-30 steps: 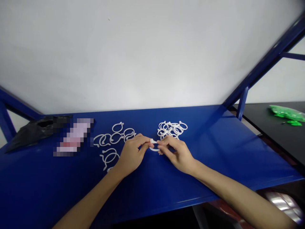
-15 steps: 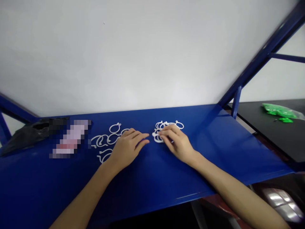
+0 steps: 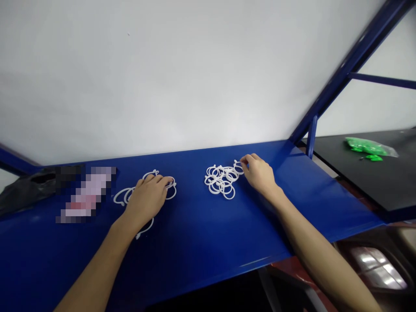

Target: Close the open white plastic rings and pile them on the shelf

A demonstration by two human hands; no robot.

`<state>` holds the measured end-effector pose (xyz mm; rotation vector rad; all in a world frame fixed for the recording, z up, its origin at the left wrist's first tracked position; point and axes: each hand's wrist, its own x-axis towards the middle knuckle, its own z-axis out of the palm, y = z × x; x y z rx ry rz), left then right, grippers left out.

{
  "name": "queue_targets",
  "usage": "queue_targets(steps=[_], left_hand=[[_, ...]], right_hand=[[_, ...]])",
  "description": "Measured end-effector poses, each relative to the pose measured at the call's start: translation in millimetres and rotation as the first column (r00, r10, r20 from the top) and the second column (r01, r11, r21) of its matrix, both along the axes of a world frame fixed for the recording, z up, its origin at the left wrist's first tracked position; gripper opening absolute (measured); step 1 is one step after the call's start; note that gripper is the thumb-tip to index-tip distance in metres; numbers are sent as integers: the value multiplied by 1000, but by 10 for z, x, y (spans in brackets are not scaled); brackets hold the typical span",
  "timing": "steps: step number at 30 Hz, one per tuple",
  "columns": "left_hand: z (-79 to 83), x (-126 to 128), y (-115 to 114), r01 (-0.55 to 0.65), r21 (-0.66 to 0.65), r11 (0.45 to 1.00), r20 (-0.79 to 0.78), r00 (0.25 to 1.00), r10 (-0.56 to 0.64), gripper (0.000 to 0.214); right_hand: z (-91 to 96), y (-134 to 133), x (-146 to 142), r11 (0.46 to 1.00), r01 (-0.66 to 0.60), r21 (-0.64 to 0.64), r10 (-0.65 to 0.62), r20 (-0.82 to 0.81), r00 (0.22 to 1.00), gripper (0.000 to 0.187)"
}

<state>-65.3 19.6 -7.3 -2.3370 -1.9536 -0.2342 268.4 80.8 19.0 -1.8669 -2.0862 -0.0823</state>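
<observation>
On the left side of the blue table, loose white plastic rings [image 3: 121, 197] with small knobbed ends lie partly hidden under my left hand [image 3: 147, 190]. Its fingers reach over the rings, bent slightly down and apart, with the fingertips against one of them. Right of centre is a flat cluster of overlapping white rings [image 3: 229, 190]. At that cluster's right edge, the thumb and index finger of my right hand [image 3: 260, 174] pinch a white plastic ring [image 3: 238, 169], which still touches the others.
A blue tabletop [image 3: 195, 234] runs up to a pale wall [image 3: 201, 78]. Left of the rings lie a black plastic bag [image 3: 26, 193] and a pixelated packet [image 3: 92, 186]. Beyond the blue frame, a black table [image 3: 364, 177] bears a bag of green pieces [image 3: 367, 146].
My left hand has moved left onto the loose rings. My right hand has gone right and slightly back to the cluster's far edge, uncovering the clustered rings. The view has shifted a little.
</observation>
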Motion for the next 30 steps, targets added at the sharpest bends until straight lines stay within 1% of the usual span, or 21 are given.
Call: queue_targets(steps=[4, 7, 10, 13, 15, 17, 18, 20, 22, 24, 26, 27, 30], left_hand=[[9, 17, 15, -6, 23, 1000, -36, 999, 7, 39], [13, 16, 13, 5, 20, 1000, -19, 1000, -4, 38], [19, 17, 1, 13, 13, 1000, 42, 999, -13, 37], [32, 28, -13, 22, -4, 1000, 80, 997, -22, 37], [37, 43, -16, 26, -19, 999, 76, 997, -24, 36], [38, 62, -14, 31, -29, 999, 75, 997, -29, 33], [38, 72, -12, 33, -29, 999, 83, 996, -30, 32], [42, 96, -11, 32, -19, 999, 118, 993, -30, 29], [59, 125, -20, 32, -2, 999, 174, 984, -31, 27], [89, 158, -37, 41, 20, 999, 237, 970, -45, 25], [125, 194, -58, 57, 48, 997, 288, 955, -68, 22], [142, 212, -68, 63, 61, 996, 306, 949, -79, 21], [179, 264, -96, 82, 81, 993, 352, 930, -106, 19]], right_hand=[[-35, 33, 42, 998, 19, -65, -17, 41, 999, 22], [-42, 27, 41, 998, 24, -53, -21, 46, 999, 22], [-31, 12, 27, 1000, 15, -2, -15, 35, 999, 21], [-32, -12, -1, 997, -20, 72, 20, 11, 1000, 19], [-46, -42, -38, 989, -66, 131, 67, -2, 998, 19], [-68, -90, -94, 969, -154, 194, 159, -8, 987, 20], [-79, -121, -130, 950, -219, 223, 227, -10, 974, 20], [-100, -196, -212, 892, -373, 256, 391, -19, 920, 21], [-114, -281, -302, 812, -518, 268, 544, -29, 838, 22], [-123, -363, -390, 733, -626, 265, 657, -37, 753, 22], [-131, -433, -464, 672, -696, 253, 727, -44, 685, 23], [-136, -461, -495, 650, -720, 243, 750, -49, 660, 23], [-158, -518, -561, 611, -762, 214, 787, -56, 615, 25]])
